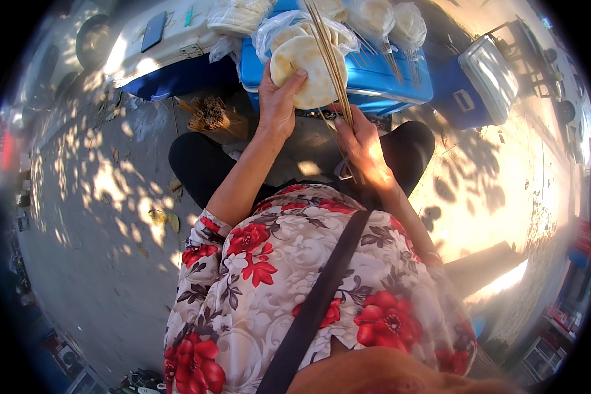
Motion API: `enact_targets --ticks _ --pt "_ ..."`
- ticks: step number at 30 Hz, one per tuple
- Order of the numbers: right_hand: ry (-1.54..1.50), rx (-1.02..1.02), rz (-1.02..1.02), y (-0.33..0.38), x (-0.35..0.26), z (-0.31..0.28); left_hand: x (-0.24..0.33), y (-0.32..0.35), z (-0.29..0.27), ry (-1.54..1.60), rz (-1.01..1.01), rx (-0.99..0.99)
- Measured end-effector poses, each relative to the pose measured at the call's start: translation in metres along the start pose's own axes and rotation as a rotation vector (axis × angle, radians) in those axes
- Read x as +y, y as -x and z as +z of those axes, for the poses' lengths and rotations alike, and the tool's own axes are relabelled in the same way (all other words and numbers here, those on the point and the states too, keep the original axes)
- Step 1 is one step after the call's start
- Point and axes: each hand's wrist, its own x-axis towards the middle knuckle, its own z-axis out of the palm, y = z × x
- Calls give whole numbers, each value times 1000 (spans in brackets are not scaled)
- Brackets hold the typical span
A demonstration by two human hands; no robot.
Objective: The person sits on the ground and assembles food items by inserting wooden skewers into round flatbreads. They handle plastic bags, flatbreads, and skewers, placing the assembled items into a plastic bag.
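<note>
Pale bread [314, 82], likely light, soft and tearable, suits a rim hold; left fingers [297, 79] clamp its left side, right fingers [345, 129] grip sticks [330, 52] at its right.

Floor: we see grey paving [105, 276] nearer than the fingers [294, 84] and out to both sides.
Sunlight: small dappled patches [108, 180] lie left of the fingers; a broad glow with leaf shadows [469, 164] lies right.
Fallen leaf: we spot a yellowish one [173, 222] left of the fingers and nearer us.
Coolers: a blue cooler [381, 82] sits just beyond the fingers, a white-lidded box [167, 52] left, a pale-lidded blue cooler [463, 92] right.
Metal frame: dark, blurred [535, 62], past that right-hand cooler.
</note>
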Motion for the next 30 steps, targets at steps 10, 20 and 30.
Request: enact_targets --ticks 10,20,30 --pt "12 116 30 6 18 -50 -11 -35 -14 -331 36 -60" --pt "-194 37 201 -137 21 -112 -21 -87 -51 -1426 545 -191" --pt "455 300 -78 -215 52 -88 -28 -76 -36 -1602 599 -122"
